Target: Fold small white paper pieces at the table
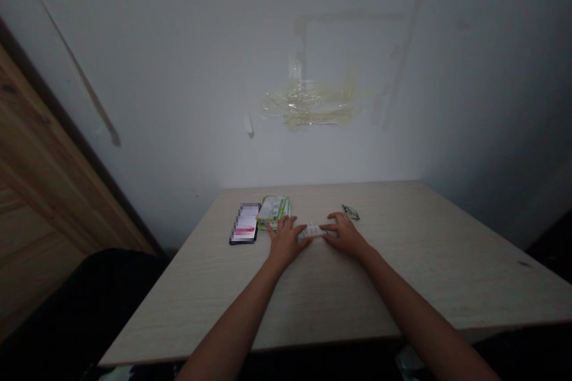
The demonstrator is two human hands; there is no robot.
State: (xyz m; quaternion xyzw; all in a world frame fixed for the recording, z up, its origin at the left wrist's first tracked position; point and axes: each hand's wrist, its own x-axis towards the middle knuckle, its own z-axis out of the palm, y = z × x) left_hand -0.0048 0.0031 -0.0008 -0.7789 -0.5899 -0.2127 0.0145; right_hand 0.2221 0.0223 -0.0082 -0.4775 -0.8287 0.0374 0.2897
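Observation:
A small whitish flat piece with coloured print [311, 230], perhaps a packet, lies between my hands low over the table. My left hand [285, 242] has its thumb and index finger closed at the left end of it, while the other fingers spread towards the green-and-white packets [273, 208]. At the right end, my right hand [346, 236] grips it between thumb and fingertips. Just beyond the right hand is a small dark green-and-white packet [351, 212]. Fingers cover both ends of the printed piece, so its full shape is hidden.
A phone [245, 224] with its screen lit and partly blurred lies left of the green packets. The pale wooden table [339, 303] meets a wall [179, 71] bearing strips of clear tape [313, 104]. A wooden panel [40, 137] and a dark shape [102, 292] are at left.

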